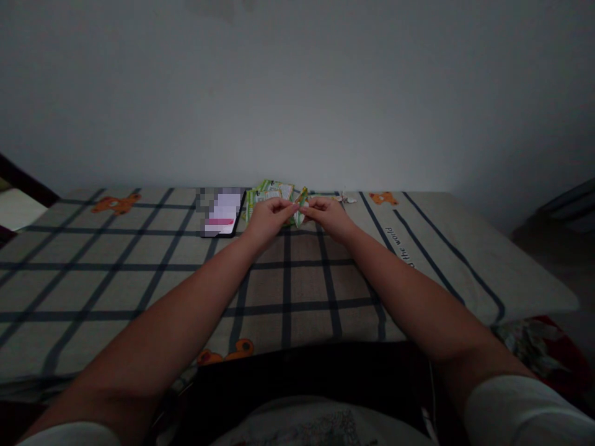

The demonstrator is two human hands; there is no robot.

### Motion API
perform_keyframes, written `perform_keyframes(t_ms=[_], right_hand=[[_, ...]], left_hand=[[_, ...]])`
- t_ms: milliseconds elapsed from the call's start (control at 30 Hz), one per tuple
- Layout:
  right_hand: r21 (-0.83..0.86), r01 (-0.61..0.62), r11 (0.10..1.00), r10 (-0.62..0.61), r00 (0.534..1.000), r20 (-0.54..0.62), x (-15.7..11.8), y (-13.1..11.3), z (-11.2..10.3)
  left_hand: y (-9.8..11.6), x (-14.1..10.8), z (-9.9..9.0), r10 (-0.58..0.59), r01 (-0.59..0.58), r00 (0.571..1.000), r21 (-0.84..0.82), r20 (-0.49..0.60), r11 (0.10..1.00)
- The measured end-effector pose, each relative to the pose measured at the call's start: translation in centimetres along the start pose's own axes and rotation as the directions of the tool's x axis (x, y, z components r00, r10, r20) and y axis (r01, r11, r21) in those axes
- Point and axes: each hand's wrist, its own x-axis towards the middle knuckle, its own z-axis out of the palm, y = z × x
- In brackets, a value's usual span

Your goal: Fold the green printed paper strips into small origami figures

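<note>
Between my two hands, just above the far part of the table, is a small green and white packet [300,213] with a bit of yellow at its top. My left hand [270,217] pinches it from the left with thumb and finger. From the other side, my right hand [329,214] grips it the same way, fingertips close together. Several green printed packets [277,188] lie behind and beside my left hand, partly covered by it. Small whitish scraps [346,197] lie just beyond my right hand; their kind is unclear.
A phone [224,212] with a lit screen, partly blurred out, lies left of the packets. The table is covered by a checked cloth [153,260] with orange bears on it. A pale wall [297,93] rises directly behind the table. Red patterned fabric [548,350] shows at the lower right.
</note>
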Motion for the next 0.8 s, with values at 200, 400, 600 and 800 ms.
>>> perform_keyframes(t_ms=[200,400,600,800], right_hand=[[0.017,0.01,1.0,-0.009,0.995,-0.098,0.25,0.47,-0.18],[0.106,-0.022,0.994,0.032,0.995,-0.093,0.08,0.04,0.34],[0.111,-0.031,0.993,0.043,0.994,-0.102,0.23,0.16,0.0],[0.149,-0.029,0.988,0.05,0.989,-0.142,0.49,0.34,-0.12]], left_hand=[[-0.25,0.02,0.41,-0.1,0.109,0.993,-0.151,0.062,0.983],[-0.3,0.4,-0.09,-0.081,0.083,0.997,-0.163,0.018,0.983],[-0.16,0.29,0.2,-0.112,0.104,0.993,-0.19,-0.034,0.976],[-0.16,0.07,0.21,-0.147,0.159,0.985,-0.132,0.095,0.978]])
